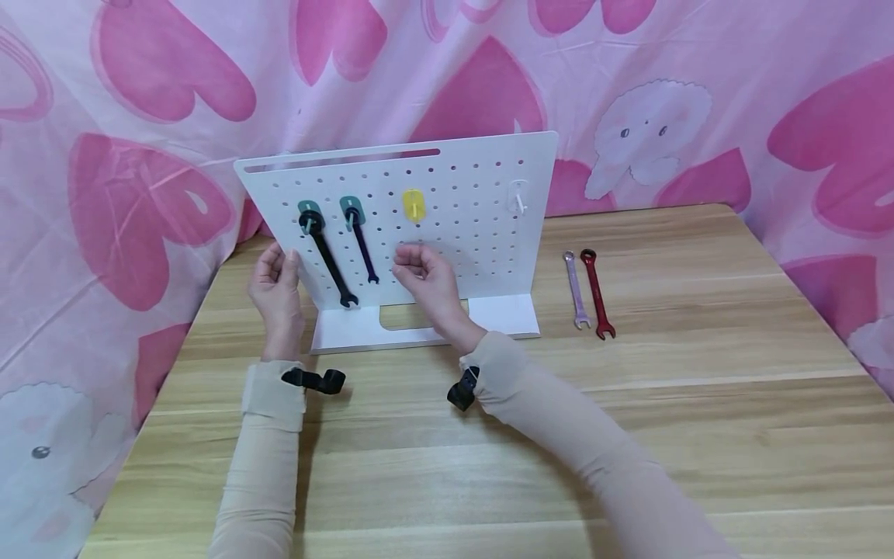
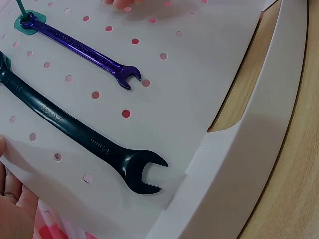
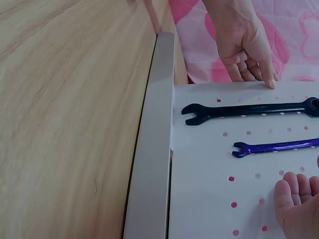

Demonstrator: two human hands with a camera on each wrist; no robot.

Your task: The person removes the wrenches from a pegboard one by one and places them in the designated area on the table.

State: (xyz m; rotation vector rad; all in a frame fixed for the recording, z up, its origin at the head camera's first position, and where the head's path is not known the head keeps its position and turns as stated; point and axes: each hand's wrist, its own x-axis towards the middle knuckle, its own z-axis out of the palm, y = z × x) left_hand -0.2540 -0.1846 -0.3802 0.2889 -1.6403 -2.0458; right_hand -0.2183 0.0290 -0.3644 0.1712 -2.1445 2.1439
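Note:
A white pegboard (image 1: 461, 233) stands on the table. My left hand (image 1: 275, 299) holds its left edge, with the thumb at the front and the other fingers partly hidden behind. On the board's left side a black combination wrench (image 1: 330, 260) hangs from a green hook (image 1: 305, 208). Beside it a smaller purple wrench (image 2: 82, 49) hangs from a second green hook (image 1: 349, 203). In front of the board, right of the purple wrench, is my right hand (image 1: 431, 286), fingers loosely bent and nothing in them.
A yellow hook (image 1: 414, 205) and a white hook (image 1: 519, 199) on the board carry no wrench. To the board's right, a lilac wrench (image 1: 576, 291) and a red wrench (image 1: 597, 295) lie on the wooden table (image 1: 698, 349). A pink patterned curtain (image 1: 663, 46) hangs behind.

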